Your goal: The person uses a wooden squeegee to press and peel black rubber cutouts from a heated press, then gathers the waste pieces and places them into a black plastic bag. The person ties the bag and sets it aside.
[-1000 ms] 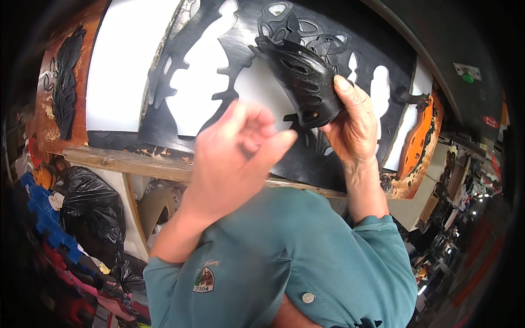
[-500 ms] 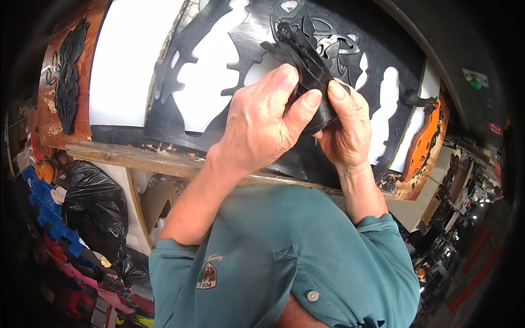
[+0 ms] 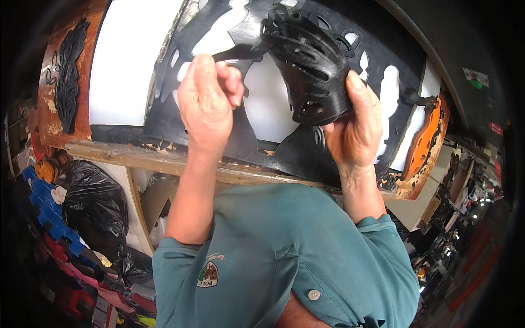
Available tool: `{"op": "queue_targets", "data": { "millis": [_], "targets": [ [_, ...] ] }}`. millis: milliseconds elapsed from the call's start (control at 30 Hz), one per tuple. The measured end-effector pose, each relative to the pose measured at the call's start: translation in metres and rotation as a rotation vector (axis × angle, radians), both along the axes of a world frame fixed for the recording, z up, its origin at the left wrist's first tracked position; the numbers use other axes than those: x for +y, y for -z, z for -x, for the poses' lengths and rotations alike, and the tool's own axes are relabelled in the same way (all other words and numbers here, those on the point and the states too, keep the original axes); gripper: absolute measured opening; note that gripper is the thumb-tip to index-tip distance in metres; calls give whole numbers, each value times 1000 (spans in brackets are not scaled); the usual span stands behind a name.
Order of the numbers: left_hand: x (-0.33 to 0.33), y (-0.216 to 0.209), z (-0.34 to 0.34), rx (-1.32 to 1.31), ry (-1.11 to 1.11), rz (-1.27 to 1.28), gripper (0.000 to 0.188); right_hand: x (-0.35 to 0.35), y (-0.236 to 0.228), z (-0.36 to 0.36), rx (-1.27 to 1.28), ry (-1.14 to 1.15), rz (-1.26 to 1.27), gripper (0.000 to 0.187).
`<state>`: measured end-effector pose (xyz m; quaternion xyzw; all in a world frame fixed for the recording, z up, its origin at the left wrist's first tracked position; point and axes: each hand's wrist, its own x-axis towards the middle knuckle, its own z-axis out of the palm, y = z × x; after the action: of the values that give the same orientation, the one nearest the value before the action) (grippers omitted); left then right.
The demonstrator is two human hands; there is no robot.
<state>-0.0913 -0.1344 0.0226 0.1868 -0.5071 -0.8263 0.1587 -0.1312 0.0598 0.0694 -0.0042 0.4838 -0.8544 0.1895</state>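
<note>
In the head view, the right hand (image 3: 358, 123) grasps a glossy black bundle of flexible, cut-out pieces (image 3: 311, 71), its thumb pressed along the bundle's right edge and its fingers mostly hidden behind the lower end. The bundle lies to the left of this hand and beyond it, tilted, its frayed-looking top leaning toward the counter's far side. The left hand (image 3: 206, 106) has its fingers curled and pinches the end of a narrow black strip (image 3: 239, 52), which runs to the bundle's upper left side; whether the two are joined there cannot be told. A gap separates this hand from the body of the bundle.

Beneath both hands, a large black sheet with leaf-like openings (image 3: 238, 143) covers the middle of the brown wooden counter (image 3: 83, 117), with white showing through its holes. A plain white panel (image 3: 128, 71) lies just left of it. Along the counter's left edge rests a long black openwork piece (image 3: 66, 82); near the right edge, toward the near corner, sits an orange perforated piece (image 3: 422, 143). A rough wooden plank (image 3: 131, 157) borders the near edge, and below its left end is a crumpled black plastic bag (image 3: 93, 197).
</note>
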Motion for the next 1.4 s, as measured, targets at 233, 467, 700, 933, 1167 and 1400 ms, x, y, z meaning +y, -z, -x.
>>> {"op": "queue_targets", "data": {
  "millis": [233, 467, 700, 933, 1167, 1400],
  "targets": [
    [-63, -6, 3, -332, -241, -68, 27, 44, 3, 21, -3, 220, 99, 20],
    [-90, 11, 8, -261, -406, 28, 27, 149, -16, 54, 157, 612, 73, 24],
    [-61, -21, -63, -374, 118, 233, 39, 152, -54, 41, 663, 660, -658, 25],
    [-14, -25, -137, -863, 618, 47, 38, 76, 15, -32, 1031, -224, -1051, 31],
    [-1, -35, -165, -659, 189, -159, 48, 66, 34, -54, 1074, -264, -1014, 36],
    [-8, -49, -171, -543, -123, -185, 64, 70, 47, -56, 1000, -206, -926, 29]
  ]
}}
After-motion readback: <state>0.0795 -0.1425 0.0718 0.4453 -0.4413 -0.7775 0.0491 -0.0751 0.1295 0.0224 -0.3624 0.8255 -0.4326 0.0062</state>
